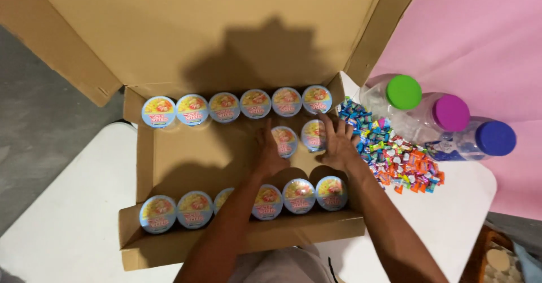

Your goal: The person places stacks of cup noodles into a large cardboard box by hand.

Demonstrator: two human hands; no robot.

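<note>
Cups: where both hands meet mid-box, two noodle cups (299, 137) stand side by side, round, blue-rimmed lids with yellow pictures.
Grip: left hand (269, 150) and right hand (339, 142) spread wide, fingers touching those cups, clasping nothing.
Count: six cups in the far row (240, 106), six in the near row (237, 204); three capped jars (435, 116).
Box: cardboard box (169, 159) on white worktop (73, 221).
Hidden: forearm covers part of the near row; candies (395, 159) too many to count.

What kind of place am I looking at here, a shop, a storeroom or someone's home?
Probably a small shop's packing corner or a home stockroom; hard to say. A cardboard carton of cup noodles sits on a white table, beside loose wrapped candies and coloured-lid plastic jars.
</note>
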